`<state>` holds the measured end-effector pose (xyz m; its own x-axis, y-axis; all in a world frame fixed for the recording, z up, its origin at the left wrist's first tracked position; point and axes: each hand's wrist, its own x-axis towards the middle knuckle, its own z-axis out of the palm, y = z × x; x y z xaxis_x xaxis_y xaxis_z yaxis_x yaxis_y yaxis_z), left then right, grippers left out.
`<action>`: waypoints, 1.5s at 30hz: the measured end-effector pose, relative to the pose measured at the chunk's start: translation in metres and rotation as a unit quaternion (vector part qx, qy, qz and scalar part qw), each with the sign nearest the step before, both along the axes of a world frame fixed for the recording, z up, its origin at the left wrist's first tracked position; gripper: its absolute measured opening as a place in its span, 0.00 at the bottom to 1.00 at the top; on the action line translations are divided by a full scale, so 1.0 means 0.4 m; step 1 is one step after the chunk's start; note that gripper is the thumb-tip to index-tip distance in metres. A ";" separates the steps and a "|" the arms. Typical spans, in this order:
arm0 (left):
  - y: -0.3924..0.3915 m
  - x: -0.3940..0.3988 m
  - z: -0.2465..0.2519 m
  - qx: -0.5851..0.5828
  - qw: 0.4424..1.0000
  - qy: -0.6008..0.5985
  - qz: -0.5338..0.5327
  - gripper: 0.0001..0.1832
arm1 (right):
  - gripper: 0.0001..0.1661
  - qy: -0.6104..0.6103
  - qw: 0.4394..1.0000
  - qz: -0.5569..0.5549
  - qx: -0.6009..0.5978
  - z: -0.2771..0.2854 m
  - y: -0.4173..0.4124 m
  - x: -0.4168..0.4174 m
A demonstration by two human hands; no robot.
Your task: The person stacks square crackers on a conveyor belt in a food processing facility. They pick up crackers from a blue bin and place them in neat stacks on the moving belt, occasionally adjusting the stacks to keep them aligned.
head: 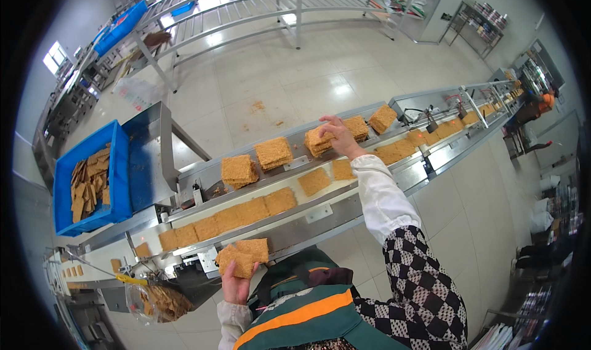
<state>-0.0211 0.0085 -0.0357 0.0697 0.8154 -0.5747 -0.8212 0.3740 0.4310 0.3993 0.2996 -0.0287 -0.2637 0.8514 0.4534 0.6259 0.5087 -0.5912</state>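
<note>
My left hand (pixel 238 283) grips a square golden-brown crumbly slab (pixel 235 260) at the near edge of the conveyor; another slab (pixel 254 249) lies against it, partly behind. Across the belt, my right hand (pixel 333 131) rests its bent fingers on a stack of similar slabs (pixel 316 143) on the far metal ledge; whether it grips any is unclear. More stacks stand on that ledge, two to the left, such as this one (pixel 273 152), and others to the right (pixel 382 119). Slabs lie in a row on the pale conveyor belt (pixel 291 206), between my hands.
A blue plastic crate (pixel 121 174) with broken brown pieces stands at the left beside a metal tray (pixel 150 151). Below it hangs a clear plastic bag (pixel 159 304) of brown pieces. A metal roller conveyor (pixel 258 8) stands beyond. A person in orange (pixel 535 105) is far right.
</note>
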 end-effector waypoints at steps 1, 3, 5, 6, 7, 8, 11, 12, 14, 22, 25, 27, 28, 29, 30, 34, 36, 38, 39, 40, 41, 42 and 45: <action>0.005 0.007 0.012 0.013 1.000 -0.004 -0.005 0.25 | 0.22 -0.023 0.999 0.019 -0.020 -0.022 0.008 0.011; 0.009 0.023 0.047 0.028 1.000 -0.002 -0.004 0.26 | 0.24 -0.033 0.997 0.040 -0.058 -0.039 0.000 0.041; 0.018 0.029 0.062 0.009 1.000 -0.026 0.014 0.26 | 0.25 -0.110 0.990 0.041 -0.078 -0.007 -0.018 0.050; 0.025 0.033 0.064 0.001 0.999 -0.040 0.020 0.25 | 0.25 -0.190 0.978 0.029 -0.086 0.016 -0.036 0.049; 0.035 0.039 0.065 -0.001 0.998 -0.059 0.021 0.25 | 0.27 -0.254 0.963 0.019 -0.089 0.043 -0.059 0.051; 0.039 0.047 0.076 -0.002 0.998 -0.064 0.028 0.25 | 0.25 -0.299 0.949 0.015 -0.095 0.075 -0.079 0.039; 0.070 0.073 0.113 0.013 0.996 -0.082 0.023 0.25 | 0.20 -0.193 0.980 0.009 -0.037 0.123 -0.151 -0.063; 0.075 0.079 0.116 0.016 0.996 -0.089 0.016 0.25 | 0.22 -0.100 0.984 0.076 -0.126 0.151 -0.199 -0.128; 0.080 0.091 0.103 0.037 0.996 -0.073 -0.031 0.26 | 0.24 0.027 0.939 0.172 -0.297 0.162 -0.325 -0.264; 0.116 0.158 0.113 0.098 0.972 -0.093 -0.193 0.29 | 0.13 0.412 0.823 0.014 -0.390 0.018 -0.519 -0.443; 0.111 0.136 0.072 0.118 0.973 -0.067 -0.186 0.29 | 0.11 0.458 0.788 -0.005 -0.412 -0.010 -0.540 -0.507; 0.113 0.118 0.055 0.146 0.980 0.042 -0.127 0.28 | 0.12 0.520 0.635 0.099 -0.563 -0.012 -0.528 -0.507; 0.122 0.110 0.071 0.136 0.980 0.029 -0.142 0.31 | 0.11 0.496 0.655 0.165 -0.545 0.016 -0.519 -0.489; 0.138 0.116 0.074 0.138 0.974 0.031 -0.176 0.32 | 0.10 0.484 0.627 0.205 -0.575 0.005 -0.509 -0.459; 0.133 0.111 0.080 0.133 0.971 0.037 -0.197 0.32 | 0.12 0.526 0.567 0.201 -0.602 0.009 -0.517 -0.464; 0.155 0.117 0.081 0.224 0.915 0.197 -0.272 0.39 | 0.23 0.558 0.453 0.224 -0.658 0.071 -0.510 -0.457; 0.164 0.109 0.020 0.306 0.857 0.303 -0.282 0.45 | 0.27 0.554 0.439 0.263 -0.657 0.032 -0.506 -0.450; 0.160 0.108 0.012 0.298 0.857 0.320 -0.272 0.46 | 0.30 0.544 0.434 0.272 -0.665 0.033 -0.507 -0.449; 0.161 0.113 0.023 0.293 0.856 0.329 -0.269 0.47 | 0.30 0.540 0.436 0.261 -0.670 0.054 -0.510 -0.447; 0.160 0.116 0.037 0.298 0.837 0.368 -0.273 0.48 | 0.31 0.537 0.439 0.250 -0.675 0.066 -0.512 -0.445; 0.158 0.118 0.054 0.302 0.816 0.407 -0.277 0.49 | 0.31 0.540 0.439 0.256 -0.671 0.058 -0.511 -0.442; 0.158 0.123 0.073 0.305 0.794 0.445 -0.281 0.50 | 0.32 0.543 0.439 0.262 -0.666 0.045 -0.512 -0.439; 0.171 0.134 0.071 0.339 0.785 0.416 -0.308 0.52 | 0.33 0.549 0.441 0.271 -0.656 0.028 -0.514 -0.434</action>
